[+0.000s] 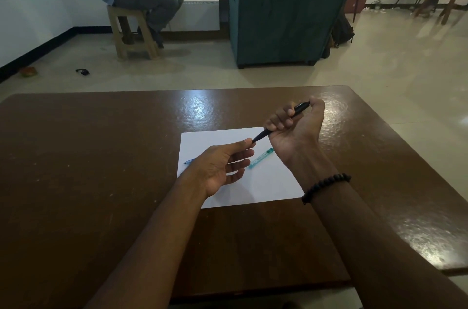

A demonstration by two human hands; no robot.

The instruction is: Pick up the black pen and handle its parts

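Right hand curled round black pen, left hand pinching its tip, blue pen half hidden.

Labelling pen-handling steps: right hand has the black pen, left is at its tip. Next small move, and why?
Probably a short pull by the left hand along the pen's axis. Its fingertips pinch the tip of the black pen, while the right hand grips the barrel, both held above the white paper. Whether the tip piece loosens cannot be told.
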